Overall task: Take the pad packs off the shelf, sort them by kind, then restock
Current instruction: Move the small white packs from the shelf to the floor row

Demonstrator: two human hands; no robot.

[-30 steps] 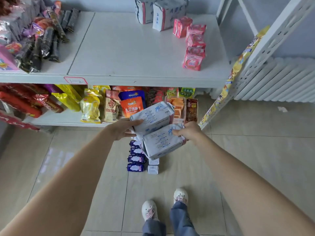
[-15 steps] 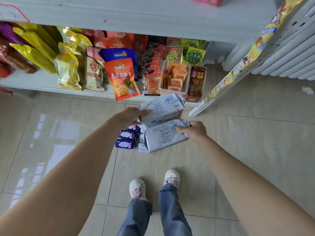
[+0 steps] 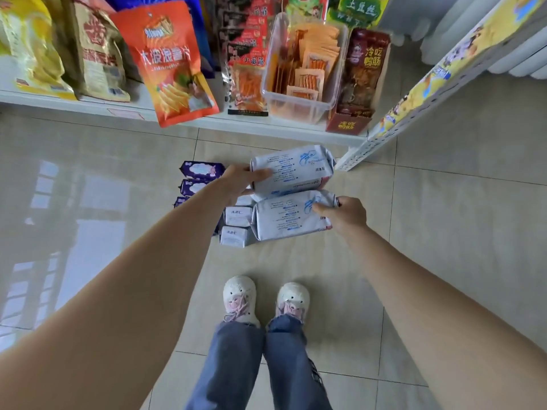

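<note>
Two large pale grey pad packs with blue print hang low over the tiled floor. My left hand (image 3: 241,180) grips the left end of the upper large pack (image 3: 296,170). My right hand (image 3: 344,214) grips the right end of the lower large pack (image 3: 284,220). Beneath them on the floor lie small white pad packs (image 3: 236,216) in a stack and a column of purple pad packs (image 3: 201,170) to their left. My left arm hides part of the purple column.
The bottom shelf (image 3: 189,121) holds snack bags, with an orange chip bag (image 3: 170,60) overhanging its edge and a clear plastic bin (image 3: 302,69) of packets. A slanted white shelf upright (image 3: 414,96) stands at right. My two shoes (image 3: 266,300) are near the packs.
I have bent down, and both hands have lowered the two large packs to just above the floor beside the small white packs. The upper shelf has left the view.
</note>
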